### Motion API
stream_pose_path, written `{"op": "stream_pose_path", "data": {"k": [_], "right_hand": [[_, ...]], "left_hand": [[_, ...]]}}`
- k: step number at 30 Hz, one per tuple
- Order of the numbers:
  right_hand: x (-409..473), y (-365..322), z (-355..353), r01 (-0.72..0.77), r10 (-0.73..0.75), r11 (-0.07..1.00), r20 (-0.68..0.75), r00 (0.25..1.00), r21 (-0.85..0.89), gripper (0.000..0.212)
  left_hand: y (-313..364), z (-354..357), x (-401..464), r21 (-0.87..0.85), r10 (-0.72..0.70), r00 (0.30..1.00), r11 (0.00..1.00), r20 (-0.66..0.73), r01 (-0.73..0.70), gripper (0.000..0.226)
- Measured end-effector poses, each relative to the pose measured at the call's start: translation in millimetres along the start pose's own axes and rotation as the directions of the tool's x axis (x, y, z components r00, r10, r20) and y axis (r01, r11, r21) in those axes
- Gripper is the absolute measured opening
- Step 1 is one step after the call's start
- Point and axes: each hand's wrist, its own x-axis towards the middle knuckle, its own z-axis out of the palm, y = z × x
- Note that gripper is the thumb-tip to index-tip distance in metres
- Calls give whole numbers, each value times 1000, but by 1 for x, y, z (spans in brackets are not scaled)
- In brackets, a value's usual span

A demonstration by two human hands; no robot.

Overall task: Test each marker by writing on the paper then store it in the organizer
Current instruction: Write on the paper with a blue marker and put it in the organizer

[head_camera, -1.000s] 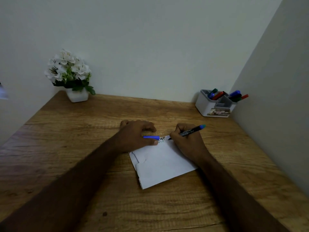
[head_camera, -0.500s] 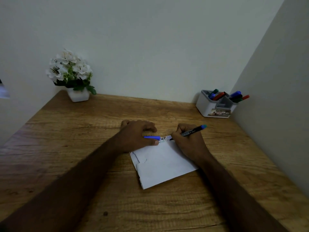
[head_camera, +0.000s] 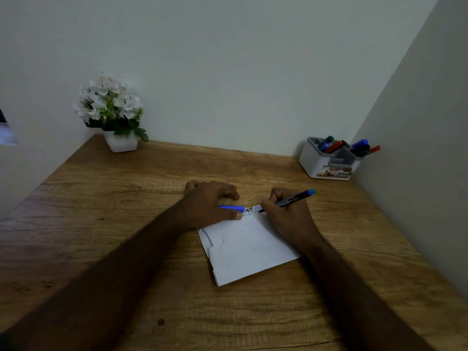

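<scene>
Several capped markers are sitting tilted in the white organizer at the desk's far right corner; their exact count is hard to make out. The right hand is gripping a black marker, its tip touching the paper's far edge. The left hand is lying curled on the paper's corner, pinching a blue cap. Scribbles beside the tip are too small to read.

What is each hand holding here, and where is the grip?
The right hand grips the marker low on its barrel, near the tip. The left hand pinches the blue cap.
</scene>
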Motion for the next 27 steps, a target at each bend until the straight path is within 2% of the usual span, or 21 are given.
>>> {"op": "stream_pose_path", "data": {"k": [3,7,14,20,23,27], "right_hand": [[1,2,0,-46,48,998,-39,998,33,24],[2,3,0,-58,58,998,-18,998,-1,24],[1,2,-1,-51,51,999,-19,999,2,25],[2,1,-1,-83,84,996,-24,996,32,25],[1,0,-1,-86,87,996,-24,996,30,31],[0,-2,-2,-94,95,995,-24,995,27,25]], "left_hand": [[-1,1,0,1,0,1000,1000,-11,0,64],[-2,0,1,0,2,1000,1000,0,-2,63],[0,1,0,23,7,1000,1000,-25,-6,46],[-1,0,0,2,-6,1000,1000,-12,6,67],[-2,1,0,-2,-2,1000,1000,-13,2,66],[-1,1,0,27,5,1000,1000,-15,-5,59]]}}
